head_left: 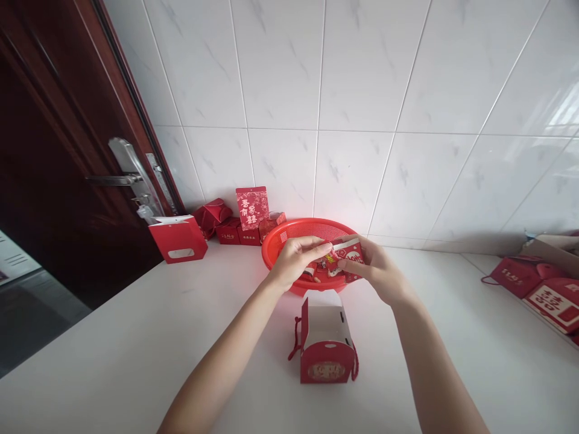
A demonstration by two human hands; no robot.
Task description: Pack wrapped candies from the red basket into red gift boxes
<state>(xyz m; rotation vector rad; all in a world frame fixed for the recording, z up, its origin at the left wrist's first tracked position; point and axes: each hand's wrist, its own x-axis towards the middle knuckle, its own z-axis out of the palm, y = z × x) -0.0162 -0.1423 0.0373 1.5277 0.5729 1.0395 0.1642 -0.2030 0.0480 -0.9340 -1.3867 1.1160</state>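
Red packet (351, 251) seems light and soft; right hand (379, 267) pinches its edge, a good place. Left hand (292, 262) has narrow fingers, hold unclear.

On your table (136, 337), the box (328, 364) stands near, before the basket (271, 250), which has packets (335, 272) in it. Far left, you have a bag (178, 241) beside cartons (228, 234) along the wall (289, 169); other boxes (515, 277) sit right.
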